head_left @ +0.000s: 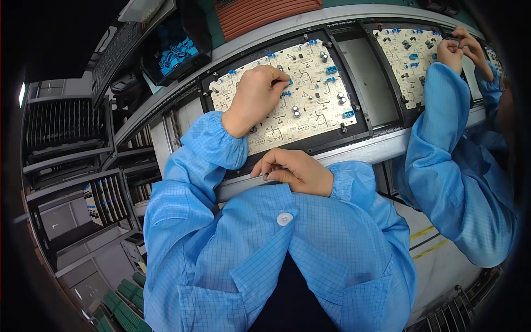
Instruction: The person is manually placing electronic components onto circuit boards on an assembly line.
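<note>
A cream printed circuit board (pixel 232 102) lies in a black frame (pixel 362 119) in front of me, with small blue, black and silver parts standing on it. My left hand (pixel 255 97) reaches over the board, its thumb and forefinger pinched on a small blue component (pixel 291 82) at the board's surface. Whether that component is seated in the board cannot be made out. Close to my body, before the near rail, my right hand (pixel 298 170) is curled with fingers and thumb together. Something small and dark shows at its fingertips, too small to name.
A black bin (pixel 204 41) of blue components (pixel 178 55) stands at the far left. To the right, a co-worker's hands (pixel 459 51) are over a second circuit board (pixel 406 83). A metal rail (pixel 381 145) runs along the near side. Racks (pixel 66 124) stand at left.
</note>
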A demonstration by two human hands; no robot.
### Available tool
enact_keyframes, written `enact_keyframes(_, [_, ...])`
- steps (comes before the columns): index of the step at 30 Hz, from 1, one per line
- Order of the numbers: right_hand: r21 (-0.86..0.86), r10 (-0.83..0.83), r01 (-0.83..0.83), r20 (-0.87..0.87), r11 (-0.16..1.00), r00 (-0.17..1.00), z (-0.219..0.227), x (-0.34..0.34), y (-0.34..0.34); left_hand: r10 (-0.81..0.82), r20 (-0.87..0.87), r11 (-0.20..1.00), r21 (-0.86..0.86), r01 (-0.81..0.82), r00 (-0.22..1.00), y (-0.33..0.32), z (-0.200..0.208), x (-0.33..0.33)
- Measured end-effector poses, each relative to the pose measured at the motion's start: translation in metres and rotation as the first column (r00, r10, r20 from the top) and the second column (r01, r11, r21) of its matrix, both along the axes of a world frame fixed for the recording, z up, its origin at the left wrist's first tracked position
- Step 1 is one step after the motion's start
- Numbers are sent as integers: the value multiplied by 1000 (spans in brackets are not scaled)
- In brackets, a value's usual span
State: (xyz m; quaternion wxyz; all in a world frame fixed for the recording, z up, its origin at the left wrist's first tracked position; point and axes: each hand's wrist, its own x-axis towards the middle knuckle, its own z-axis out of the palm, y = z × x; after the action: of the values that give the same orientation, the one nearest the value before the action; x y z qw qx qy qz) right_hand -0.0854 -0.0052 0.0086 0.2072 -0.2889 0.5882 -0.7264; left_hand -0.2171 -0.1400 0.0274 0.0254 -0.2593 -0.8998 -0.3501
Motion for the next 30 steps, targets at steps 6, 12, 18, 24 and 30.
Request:
enact_keyframes(6, [-67,-19,16,-36,998,999,-3,0,-1,-120,-320,987,-138,79,940,-1,-9,9])
enact_keyframes(12, [-43,-50,45,-112,998,992,-4,-2,-2,43,-178,998,-30,-50,983,8,2,13])
enact_keyframes(18, [-56,-43,37,-113,998,993,-2,-2,0,140,462,968,121,-218,876,3,6,-17])
enact_keyframes(24, [-102,-41,30,-106,994,994,-9,-1,1,217,673,973,-205,-104,707,9,33,-42])
enact_keyframes(30, [-192,-93,91,0,977,996,-7,-2,-1,264,730,944,-331,-12,630,15,34,-51])
